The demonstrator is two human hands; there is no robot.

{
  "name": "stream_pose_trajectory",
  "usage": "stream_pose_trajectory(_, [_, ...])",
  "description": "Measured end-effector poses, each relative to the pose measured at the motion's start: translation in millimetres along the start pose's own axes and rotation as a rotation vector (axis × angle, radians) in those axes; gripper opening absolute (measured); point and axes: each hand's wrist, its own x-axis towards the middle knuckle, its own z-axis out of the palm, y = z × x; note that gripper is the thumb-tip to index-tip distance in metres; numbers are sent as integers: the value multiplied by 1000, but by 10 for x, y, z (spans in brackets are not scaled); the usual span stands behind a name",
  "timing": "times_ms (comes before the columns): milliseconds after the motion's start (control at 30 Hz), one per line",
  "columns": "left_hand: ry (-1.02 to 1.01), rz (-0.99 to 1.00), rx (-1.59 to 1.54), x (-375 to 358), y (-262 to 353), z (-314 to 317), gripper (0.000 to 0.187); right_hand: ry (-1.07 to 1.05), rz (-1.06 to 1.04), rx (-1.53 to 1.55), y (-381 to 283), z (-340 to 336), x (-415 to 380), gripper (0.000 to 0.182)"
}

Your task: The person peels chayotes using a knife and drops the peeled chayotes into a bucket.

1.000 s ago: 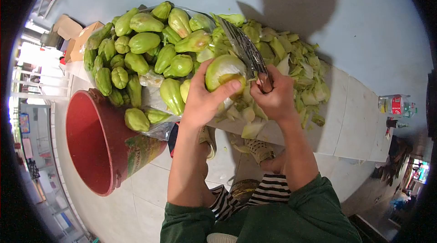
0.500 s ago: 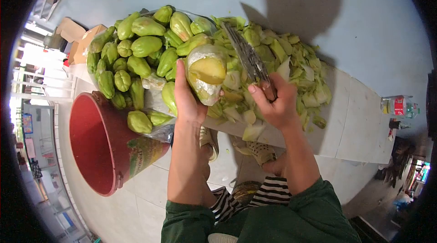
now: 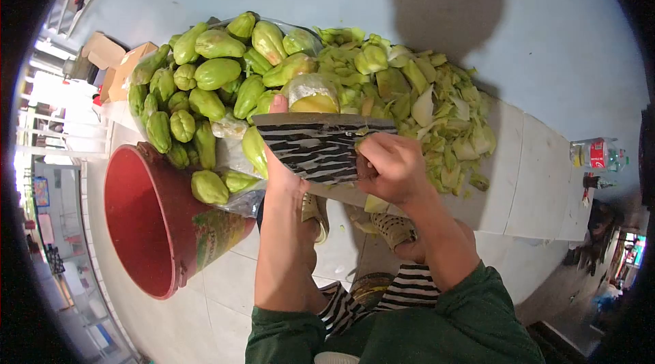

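My left hand (image 3: pixel 282 174) is closed around a chayote (image 3: pixel 313 88) whose upper part shows a whitish surface and a yellowish cut face. In front of it lies the broad blade of a cleaver (image 3: pixel 310 147), nearly level and marked with dark and pale streaks; it covers most of the chayote and my left fingers. My right hand (image 3: pixel 394 165) grips the cleaver's handle. Whole green chayotes (image 3: pixel 218 73) are heaped on plastic beyond and left of my left hand. Past my right hand spreads a pile of pale green peelings and cut pieces (image 3: pixel 447 111).
A red bucket (image 3: pixel 179 227) lies tilted on the tiled floor at left, below the heap. A cardboard box (image 3: pixel 129 72) stands behind the chayotes. At far right a plastic bottle (image 3: pixel 599 156) rests on the tiled ledge (image 3: pixel 539 173). A blue wall rises behind.
The cleaver has swung from a steep, raised angle to nearly level across the front of the chayote. My right hand has shifted slightly left, and the blade now hides the chayote's lower part.
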Motion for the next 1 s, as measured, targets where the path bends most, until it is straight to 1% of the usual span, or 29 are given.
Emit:
stream_pose_trajectory(67, [-37, -32, -33, -9, 1, -7, 53, 95, -56, 14, -3, 43, 27, 29])
stream_pose_trajectory(100, [-73, -63, -65, -16, 5, -1, 50, 96, -54, 13, -3, 43, 33, 29])
stream_pose_trajectory(133, [-47, -39, -23, -47, 13, 95, 50, 86, -85, 19, -6, 40, 43, 28])
stream_pose_trajectory(167, [-42, 15, -6, -13, -18, 52, 52, 78, -114, 24, -10, 36, 50, 27])
stream_pose_trajectory(200, [-44, 13, 8, -36, -10, 87, 51, 79, -113, 23, -4, 22, 47, 27])
stream_pose_trajectory(267, [-44, 11, 20, -55, -2, 104, 51, -28, -107, -42, 25, -25, 29, 22])
stream_pose_trajectory(300, [-106, -45, -65, -51, 10, 97, 51, -29, -106, -42, 67, -17, 18, 22])
stream_pose_trajectory(333, [-168, -102, -151, -58, 22, 112, 51, -28, -39, -105, 134, 7, 5, 21])
stream_pose_trajectory(367, [172, 152, -30, -75, -83, 207, 50, -27, 30, -168, 187, 4, 1, 20])
stream_pose_trajectory(400, [25, 67, 103, -90, -2, 137, 51, -122, 228, -45, 260, -51, 39, 17])
stream_pose_trajectory(433, [-125, -16, 235, -99, 89, 91, 52, -116, 228, -51, 271, -65, 43, 17])
stream_pose_trajectory(467, [-132, -12, 233, -86, 78, 119, 52, -118, 251, -101, 292, -67, 52, 16])
stream_pose_trajectory(533, [-31, 12, 193, -75, 64, 192, 53, -113, 260, -195, 266, -65, 84, 15])
stream_pose_trajectory(567, [-29, 11, 196, -90, 82, 195, 53, -113, 262, -192, 261, -70, 83, 15])
stream_pose_trajectory(633, [-102, 8, 222, -141, 123, 205, 55, -96, 237, -198, 259, -72, 51, 18])
stream_pose_trajectory(667, [-75, 26, 275, -168, 125, 228, 59, -97, 243, -198, 279, -66, 60, 18])
stream_pose_trajectory(733, [-75, 11, 253, -165, 150, 193, 61, -134, 548, -126, 344, -52, 141, 26])
stream_pose_trajectory(767, [-72, 3, 229, -160, 178, 186, 63, -129, 541, -127, 404, -62, 114, 26])
stream_pose_trajectory(833, [-59, 20, 218, -162, 214, 192, 65, -126, 667, -130, 431, -140, 145, 35])
stream_pose_trajectory(967, [-98, 2, 120, -185, 220, 123, 67, -72, 691, -145, 361, -162, 87, 36])
stream_pose_trajectory(1000, [-96, -3, 78, -188, 207, 137, 67, -43, 616, -136, 371, -135, 76, 34])
